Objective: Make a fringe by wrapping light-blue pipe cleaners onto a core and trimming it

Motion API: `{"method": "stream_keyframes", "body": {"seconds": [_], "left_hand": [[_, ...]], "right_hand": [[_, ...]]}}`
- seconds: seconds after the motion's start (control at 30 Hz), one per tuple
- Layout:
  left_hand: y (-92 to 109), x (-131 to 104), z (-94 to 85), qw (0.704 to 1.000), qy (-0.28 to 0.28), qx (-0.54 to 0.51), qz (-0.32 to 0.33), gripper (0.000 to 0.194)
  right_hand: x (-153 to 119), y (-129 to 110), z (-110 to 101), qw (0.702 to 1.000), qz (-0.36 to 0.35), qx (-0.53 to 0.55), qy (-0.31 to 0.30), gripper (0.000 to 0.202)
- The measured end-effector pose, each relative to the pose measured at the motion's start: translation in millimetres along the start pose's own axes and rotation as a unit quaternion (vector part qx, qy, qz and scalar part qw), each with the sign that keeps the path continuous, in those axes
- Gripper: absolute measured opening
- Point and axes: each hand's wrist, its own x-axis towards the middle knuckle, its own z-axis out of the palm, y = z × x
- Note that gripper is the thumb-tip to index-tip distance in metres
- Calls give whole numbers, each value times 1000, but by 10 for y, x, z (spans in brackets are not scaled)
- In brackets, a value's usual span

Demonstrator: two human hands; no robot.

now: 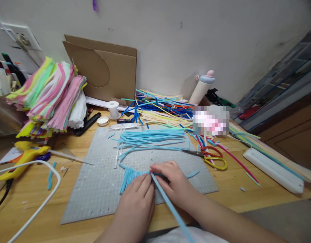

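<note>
My left hand (139, 194) presses on a row of light blue pipe cleaners (129, 179) set side by side on the grey cutting mat (94, 195). Close beside it, my right hand (172, 180) pinches at the row's right end, where a long blue pipe cleaner (168, 200) runs out between the hands toward me. Another blue end (193, 174) sticks out to the right of my right hand. The fingertips partly cover the spot where the strands meet. Behind the hands lies a bundle of loose blue pipe cleaners (152, 135).
Scissors with red and yellow handles (216, 162) lie at the mat's right edge. A yellow glue gun (21, 158) and white cable (53, 192) are at left. Multicoloured pipe cleaner bundles (54, 91), cardboard (120, 74), a bottle (202, 87) and a white bar (272, 170) surround the mat.
</note>
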Motion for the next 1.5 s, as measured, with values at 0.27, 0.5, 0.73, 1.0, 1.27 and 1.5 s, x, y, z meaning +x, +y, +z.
{"method": "stream_keyframes", "body": {"seconds": [0.27, 0.5, 0.73, 1.0, 1.27, 1.5], "left_hand": [[-4, -8, 26, 999, -16, -22, -28, 33], [2, 7, -6, 1000, -10, -19, -2, 31], [44, 28, -78, 998, -34, -38, -35, 27], [58, 17, -86, 998, -20, -51, -38, 28], [40, -28, -38, 998, 4, -45, -38, 25], [30, -49, -23, 998, 1, -47, -46, 21]], "right_hand": [[-9, -48, -37, 997, 63, 27, -19, 34], [0, -6, -34, 999, 9, -19, -40, 25], [-21, -76, -94, 995, -35, -79, -52, 23], [-56, -83, -97, 989, -72, -120, -53, 21], [-82, -93, -85, 986, -85, -134, -58, 24], [-100, -92, -99, 984, -93, -139, -59, 22]]}}
